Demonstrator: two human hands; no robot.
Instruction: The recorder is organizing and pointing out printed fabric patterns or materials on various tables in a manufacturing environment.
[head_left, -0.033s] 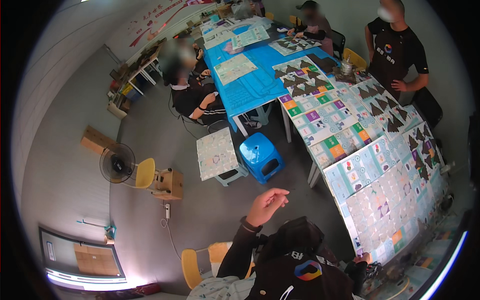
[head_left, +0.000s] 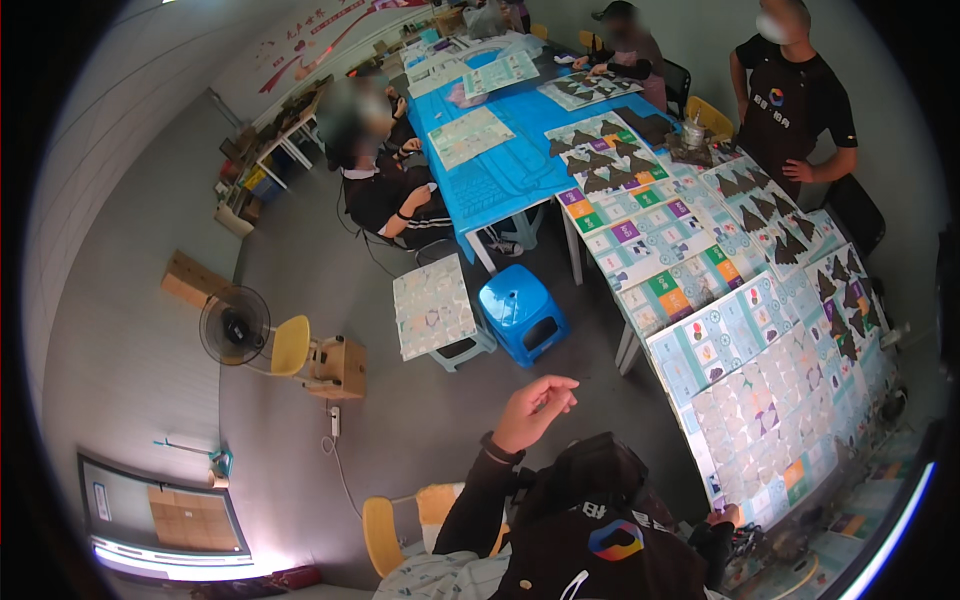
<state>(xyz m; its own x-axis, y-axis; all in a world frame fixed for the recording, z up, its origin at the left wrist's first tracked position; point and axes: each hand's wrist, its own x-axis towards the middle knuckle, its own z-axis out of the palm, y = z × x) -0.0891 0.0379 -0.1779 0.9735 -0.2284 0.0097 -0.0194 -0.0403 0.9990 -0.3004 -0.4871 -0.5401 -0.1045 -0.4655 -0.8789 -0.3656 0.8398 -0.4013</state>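
Cardboard boxes (head_left: 195, 278), contents hidden, stand far from both hands (head_left: 525, 417).

Saw a blue cover (head_left: 545, 165) spread over a white-legged table (head_left: 487, 257), with flat patterned sheets (head_left: 472, 138) laid on it. Just beside, found another table (head_left: 628, 348) layered almost end to end with overlapping printed boards (head_left: 765, 420), some with purple, green and orange squares. On the grey floor (head_left: 300, 260), noted a blue stool (head_left: 510, 295), a pale stool (head_left: 462, 350) topped by a patterned panel (head_left: 432, 305), a brown carton (head_left: 193, 280), and a white power strip (head_left: 336, 420).
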